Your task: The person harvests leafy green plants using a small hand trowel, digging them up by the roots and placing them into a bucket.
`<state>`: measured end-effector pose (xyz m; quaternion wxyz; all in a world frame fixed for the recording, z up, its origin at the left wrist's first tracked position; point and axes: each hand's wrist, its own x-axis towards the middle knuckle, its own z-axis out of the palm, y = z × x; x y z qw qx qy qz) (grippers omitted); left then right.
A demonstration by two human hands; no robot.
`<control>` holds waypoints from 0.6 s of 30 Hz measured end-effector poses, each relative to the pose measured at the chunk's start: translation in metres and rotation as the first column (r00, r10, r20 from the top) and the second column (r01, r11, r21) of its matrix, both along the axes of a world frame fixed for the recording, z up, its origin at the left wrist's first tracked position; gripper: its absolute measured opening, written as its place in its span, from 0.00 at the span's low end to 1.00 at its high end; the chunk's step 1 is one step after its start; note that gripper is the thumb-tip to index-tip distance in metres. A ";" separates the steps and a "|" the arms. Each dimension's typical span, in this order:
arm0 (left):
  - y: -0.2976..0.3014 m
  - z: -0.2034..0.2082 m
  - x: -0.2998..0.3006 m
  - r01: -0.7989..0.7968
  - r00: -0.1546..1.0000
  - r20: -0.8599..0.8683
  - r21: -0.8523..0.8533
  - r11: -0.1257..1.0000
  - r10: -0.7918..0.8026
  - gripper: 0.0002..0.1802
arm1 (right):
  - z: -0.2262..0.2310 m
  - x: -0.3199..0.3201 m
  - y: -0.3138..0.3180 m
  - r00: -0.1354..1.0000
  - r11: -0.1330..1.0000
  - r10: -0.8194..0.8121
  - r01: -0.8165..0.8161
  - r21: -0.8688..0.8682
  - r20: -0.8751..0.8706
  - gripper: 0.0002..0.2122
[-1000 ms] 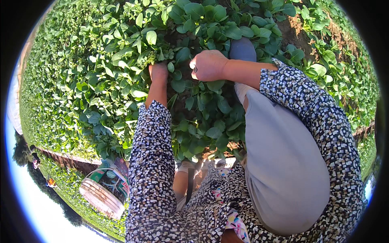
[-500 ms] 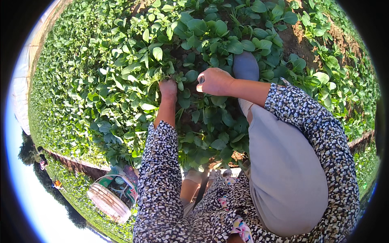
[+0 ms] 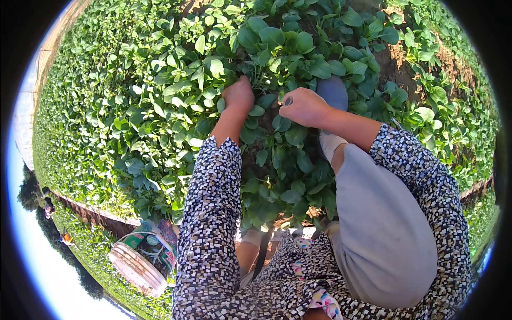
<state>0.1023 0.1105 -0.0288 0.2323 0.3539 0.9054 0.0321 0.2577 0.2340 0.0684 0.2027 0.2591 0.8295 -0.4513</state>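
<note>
Low, round-leaved green plants surround both hands. My left hand is closed at the middle of the bed, its fingertips partly hidden. Against its fingers lies a thin, finely leaved green sprig, paler than the leaves about it, which it appears to grip. Just to the right, my right hand forms a fist around a tool handle. Only the handle's round, dark end shows; the rest of that tool is hidden. This fist hovers over leaves beside my grey shoe.
A white and green bucket lies tilted at the lower left, with some leaves in it. My bent knee is close under the right arm. Bare soil shows at the upper right. Pale sheeting borders the far left.
My left hand has moved right and up, with the sprig now at its right side. The right hand has shifted slightly right, still closed on the handle. The view has shifted a little.
</note>
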 end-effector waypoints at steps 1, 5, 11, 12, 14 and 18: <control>-0.005 -0.007 -0.004 0.009 0.999 -0.039 -0.012 1.000 -0.010 0.13 | -0.005 -0.005 -0.005 0.998 0.999 0.035 -0.033 0.036 -0.044 0.13; -0.002 -0.020 0.001 0.114 0.983 -0.147 0.007 0.993 -0.112 0.10 | -0.011 0.005 -0.010 0.982 0.967 0.173 -0.154 0.201 -0.078 0.12; -0.013 0.002 0.015 -0.161 0.987 0.021 0.295 0.942 0.162 0.13 | -0.004 0.012 0.002 0.939 0.908 0.343 -0.324 0.266 -0.028 0.10; -0.018 0.005 0.018 -0.333 0.932 0.269 0.375 0.865 0.242 0.13 | -0.002 0.013 0.005 0.946 0.919 0.321 -0.301 0.255 -0.038 0.10; -0.044 0.021 0.020 -0.682 0.666 0.684 0.394 0.616 0.299 0.13 | -0.006 0.016 0.004 0.965 0.969 0.202 -0.172 0.179 -0.167 0.11; -0.084 0.070 0.057 -0.910 0.306 0.948 0.265 0.318 0.086 0.14 | -0.002 0.022 0.014 0.975 1.000 -0.014 0.019 0.019 -0.224 0.12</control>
